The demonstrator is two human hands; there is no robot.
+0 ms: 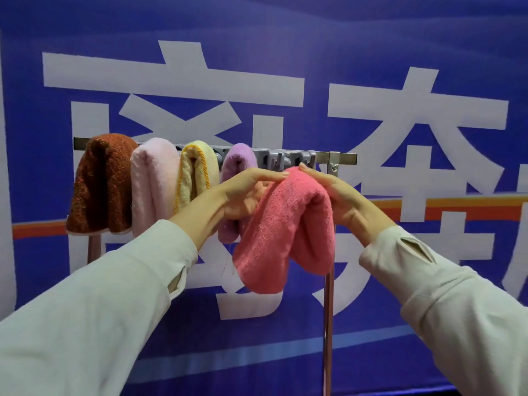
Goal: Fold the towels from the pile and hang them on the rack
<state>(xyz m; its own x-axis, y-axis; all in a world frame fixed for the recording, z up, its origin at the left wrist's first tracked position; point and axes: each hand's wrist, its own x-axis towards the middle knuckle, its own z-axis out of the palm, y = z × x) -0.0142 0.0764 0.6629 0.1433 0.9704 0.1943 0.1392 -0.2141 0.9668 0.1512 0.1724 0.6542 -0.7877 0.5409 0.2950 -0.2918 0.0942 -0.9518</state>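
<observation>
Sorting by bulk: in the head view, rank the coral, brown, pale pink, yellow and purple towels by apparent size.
1. brown towel
2. pale pink towel
3. yellow towel
4. purple towel, partly hidden by the left hand
Unranked: coral towel looks largest, but it is nearest the camera.

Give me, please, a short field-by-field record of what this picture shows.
rack: grey bar with hooks, on a pole, in front of a blue banner
hung, left to right: brown towel, pale pink towel, yellow towel, purple towel
in hand: coral towel, folded over, at the bar's free right part
left hand: holds the fold's left side
right hand: holds the fold's right side
coral towel on the bar yet: cannot tell
</observation>
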